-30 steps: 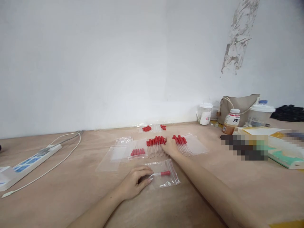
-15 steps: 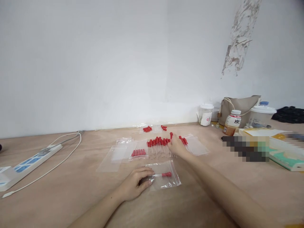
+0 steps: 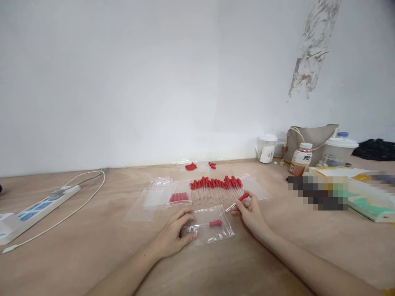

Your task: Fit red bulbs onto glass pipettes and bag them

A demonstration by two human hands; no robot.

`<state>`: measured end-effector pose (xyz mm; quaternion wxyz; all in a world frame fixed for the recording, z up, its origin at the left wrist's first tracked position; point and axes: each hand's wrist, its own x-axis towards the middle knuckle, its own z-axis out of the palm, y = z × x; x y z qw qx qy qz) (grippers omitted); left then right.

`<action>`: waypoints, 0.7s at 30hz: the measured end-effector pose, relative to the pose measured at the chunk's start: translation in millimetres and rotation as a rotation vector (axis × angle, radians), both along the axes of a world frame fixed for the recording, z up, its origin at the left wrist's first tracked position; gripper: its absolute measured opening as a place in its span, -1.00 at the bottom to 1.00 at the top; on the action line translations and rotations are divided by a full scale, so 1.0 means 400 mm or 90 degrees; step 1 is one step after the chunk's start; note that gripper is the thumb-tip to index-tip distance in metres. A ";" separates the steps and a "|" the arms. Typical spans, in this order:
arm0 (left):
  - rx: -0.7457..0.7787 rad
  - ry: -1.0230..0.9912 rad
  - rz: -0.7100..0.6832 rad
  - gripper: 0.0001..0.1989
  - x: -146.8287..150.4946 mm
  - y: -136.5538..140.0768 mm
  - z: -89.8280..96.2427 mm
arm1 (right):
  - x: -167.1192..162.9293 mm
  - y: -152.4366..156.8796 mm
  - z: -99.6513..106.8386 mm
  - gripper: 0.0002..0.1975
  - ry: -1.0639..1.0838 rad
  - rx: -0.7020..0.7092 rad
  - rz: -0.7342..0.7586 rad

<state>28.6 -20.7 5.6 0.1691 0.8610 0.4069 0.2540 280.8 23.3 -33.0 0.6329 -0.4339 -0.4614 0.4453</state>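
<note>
A clear zip bag (image 3: 205, 235) with a red press strip lies in front of me, its mouth to the right. Inside it is one glass dropper with a red rubber bulb (image 3: 215, 223). My left hand (image 3: 175, 234) holds the bag's left end, thumb and fingers curved around it with a gap between. Right of the bag's mouth, my right hand (image 3: 250, 213) pinches another dropper (image 3: 243, 197) by its red bulb. That dropper's glass tip points down-left, close to the bag's mouth. Behind the bag lies a row of several droppers (image 3: 212, 184), bulbs pointing away from me.
A filled bag of droppers (image 3: 179, 197) and flat zip bags (image 3: 143, 204) lie to the left. Loose red bulbs (image 3: 191, 166) are near the wall. A power strip (image 3: 40, 209) sits far left; a bottle (image 3: 300, 159), lidded cup (image 3: 267, 149) and grey bag (image 3: 308, 137) stand right.
My right hand has come back from the dropper row toward the bag's mouth, bringing one dropper with it. My left hand stays at the bag's left end.
</note>
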 end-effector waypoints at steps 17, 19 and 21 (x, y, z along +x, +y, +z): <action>-0.050 -0.033 -0.005 -0.44 -0.012 0.013 -0.025 | 0.016 -0.012 0.027 -0.77 -0.345 0.077 0.204; -0.058 -0.039 -0.005 -0.40 -0.012 0.015 -0.028 | 0.013 -0.012 0.027 -0.81 -0.397 0.090 0.183; -0.056 -0.040 -0.009 -0.40 -0.011 0.015 -0.028 | 0.014 -0.011 0.028 -0.84 -0.462 0.117 0.153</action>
